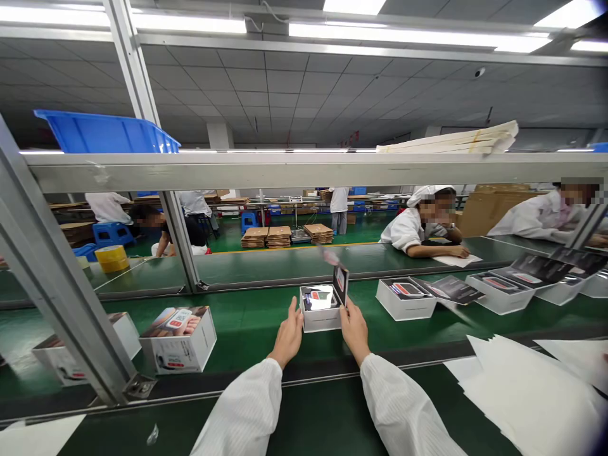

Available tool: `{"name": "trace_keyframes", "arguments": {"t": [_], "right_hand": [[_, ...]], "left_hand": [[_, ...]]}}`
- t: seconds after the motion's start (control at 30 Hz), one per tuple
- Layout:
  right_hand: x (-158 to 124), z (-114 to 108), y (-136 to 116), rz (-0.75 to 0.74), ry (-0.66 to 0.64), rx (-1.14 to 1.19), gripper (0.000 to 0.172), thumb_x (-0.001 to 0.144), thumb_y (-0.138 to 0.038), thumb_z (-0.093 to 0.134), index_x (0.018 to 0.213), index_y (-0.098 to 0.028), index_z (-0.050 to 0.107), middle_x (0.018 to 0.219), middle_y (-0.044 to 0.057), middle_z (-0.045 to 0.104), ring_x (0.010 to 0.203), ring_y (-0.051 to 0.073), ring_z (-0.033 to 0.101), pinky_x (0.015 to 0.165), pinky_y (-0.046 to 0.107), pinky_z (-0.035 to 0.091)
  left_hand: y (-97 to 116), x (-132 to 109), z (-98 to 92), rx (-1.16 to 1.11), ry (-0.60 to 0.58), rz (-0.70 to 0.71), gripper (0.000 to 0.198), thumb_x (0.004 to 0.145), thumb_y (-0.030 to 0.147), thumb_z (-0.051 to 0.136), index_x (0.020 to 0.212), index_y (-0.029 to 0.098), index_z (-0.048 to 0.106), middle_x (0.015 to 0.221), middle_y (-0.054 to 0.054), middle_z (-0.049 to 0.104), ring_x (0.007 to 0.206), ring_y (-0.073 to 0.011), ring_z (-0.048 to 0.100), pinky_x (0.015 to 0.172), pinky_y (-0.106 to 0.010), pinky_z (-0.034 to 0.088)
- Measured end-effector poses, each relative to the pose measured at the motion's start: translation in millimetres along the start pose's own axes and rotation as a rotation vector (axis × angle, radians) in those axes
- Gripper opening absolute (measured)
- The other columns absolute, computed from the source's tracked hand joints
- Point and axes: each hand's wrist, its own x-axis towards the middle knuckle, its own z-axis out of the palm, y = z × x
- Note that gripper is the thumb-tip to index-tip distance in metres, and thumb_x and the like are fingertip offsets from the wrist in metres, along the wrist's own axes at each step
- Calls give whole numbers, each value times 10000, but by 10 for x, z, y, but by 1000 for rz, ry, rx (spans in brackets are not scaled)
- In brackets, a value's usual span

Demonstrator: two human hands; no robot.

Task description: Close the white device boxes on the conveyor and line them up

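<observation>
A small white open box (321,308) with a device inside sits on the green conveyor belt (247,323) straight ahead. Its dark printed lid (340,283) stands raised at the right side. My left hand (288,337) rests against the box's left wall with fingers stretched out. My right hand (354,328) is at the box's right corner, with fingers reaching up to the raised lid. Both arms wear white sleeves.
A closed printed box (178,337) lies to the left behind a slanted metal post (57,278). Several open boxes (406,296) follow on the right. White sheets (527,392) lie near right. Other people in white work across the belt. A blue bin (107,133) sits on the shelf.
</observation>
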Motion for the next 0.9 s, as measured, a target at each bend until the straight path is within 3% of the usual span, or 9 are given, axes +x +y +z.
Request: {"name": "trace_keyframes", "arguments": {"t": [0.13, 0.2, 0.3, 0.37, 0.47, 0.57, 0.67, 0.73, 0.9], "right_hand": [[-87, -20, -37, -157, -151, -117, 496, 944, -532, 343, 1378, -372, 522, 1334, 48, 552, 1181, 252, 548, 976, 406, 434], [-71, -45, -57, -191, -207, -181, 469, 941, -566, 364, 1326, -397, 573, 1380, 48, 520, 1199, 278, 536, 1001, 455, 412], [-29, -23, -95, -185, -278, -98, 464, 944, -557, 361, 1288, -372, 610, 1371, 53, 537, 1221, 273, 528, 1029, 452, 400], [-24, 45, -115, -141, -336, 68, 485, 937, -539, 367, 1317, -330, 585, 1347, 49, 569, 1228, 251, 536, 1045, 413, 401], [-24, 174, -120, -14, -348, 281, 548, 914, -542, 406, 1392, -292, 503, 1354, 41, 583, 1238, 244, 540, 1069, 399, 387], [24, 258, -99, 116, -262, 421, 623, 883, -581, 462, 1428, -281, 456, 1402, 49, 548, 1296, 253, 493, 1102, 415, 347], [82, 303, -95, 225, -231, 567, 637, 872, -624, 459, 1391, -258, 504, 1415, 64, 538, 1293, 243, 497, 1077, 394, 382], [84, 331, -123, 272, -271, 611, 599, 879, -631, 436, 1279, -219, 606, 1318, 81, 618, 1210, 244, 566, 1014, 387, 444], [-33, 315, -235, 248, -456, 394, 434, 852, -520, 502, 995, -188, 742, 863, 55, 749, 790, 232, 687, 783, 386, 535]], "left_hand": [[-46, -46, -157, -48, 321, -125, 586, 1053, 408, 105, 1551, 170, -92, 1608, -158, 162, 1453, -221, 267, 1154, -407, 272], [-13, 0, -172, -45, 387, -112, 575, 1050, 415, 89, 1554, 195, -79, 1634, -106, 32, 1492, -208, 110, 1196, -414, 165], [4, 71, -120, -34, 229, -7, 541, 1028, 443, 259, 1520, 218, 276, 1592, -64, 258, 1469, -218, 215, 1198, -381, 182], [-34, 70, -69, -32, 117, 12, 540, 988, 425, 373, 1469, 180, 390, 1517, -108, 403, 1412, -262, 349, 1166, -409, 267], [-125, -15, -62, -35, 49, 10, 645, 927, 347, 472, 1514, 146, 297, 1503, -150, 411, 1378, -297, 398, 1123, -451, 329], [-125, -115, -225, 120, -39, 171, 766, 866, 275, 558, 1546, 206, 213, 1539, -126, 349, 1399, -316, 338, 1130, -495, 290], [83, -103, -503, 460, -84, 429, 915, 754, 207, 699, 1537, 315, 238, 1579, -98, 232, 1440, -397, 165, 1135, -581, 185], [308, -12, -682, 629, -134, 550, 994, 687, 217, 789, 1520, 375, 270, 1584, -87, 179, 1441, -429, 99, 1136, -590, 139], [731, 301, -946, 786, -461, 523, 1012, 694, 529, 798, 1527, 407, 236, 1349, -125, 449, 1216, -369, 430, 1006, -483, 343]]}}
